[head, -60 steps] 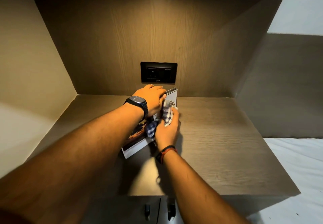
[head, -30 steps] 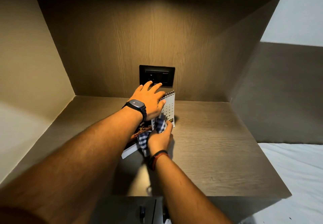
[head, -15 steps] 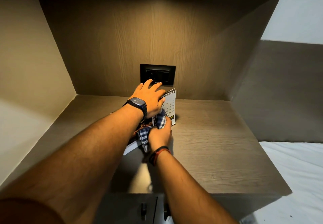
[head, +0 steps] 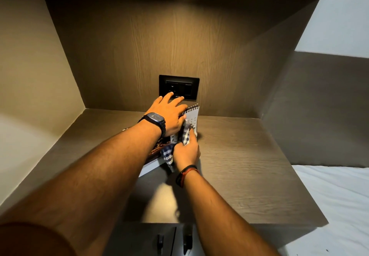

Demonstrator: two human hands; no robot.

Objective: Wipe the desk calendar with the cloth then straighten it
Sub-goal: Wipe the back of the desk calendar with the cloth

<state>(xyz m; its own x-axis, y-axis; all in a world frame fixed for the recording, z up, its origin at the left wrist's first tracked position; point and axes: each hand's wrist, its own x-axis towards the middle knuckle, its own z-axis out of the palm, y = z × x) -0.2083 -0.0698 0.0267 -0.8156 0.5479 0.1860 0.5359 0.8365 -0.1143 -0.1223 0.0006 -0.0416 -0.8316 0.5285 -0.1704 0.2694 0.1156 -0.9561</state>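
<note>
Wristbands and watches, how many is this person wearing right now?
2. A watch sits on the wrist of the left hand; a dark-and-red band circles the wrist of the right hand, which grips the cloth against the calendar.

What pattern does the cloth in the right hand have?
The cloth is checked in dark blue and white, seen in the head view, bunched in the right hand.

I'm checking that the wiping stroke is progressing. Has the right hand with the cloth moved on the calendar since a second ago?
Yes. The right hand has pushed the cloth up the desk calendar, closer to the wall socket.
</note>
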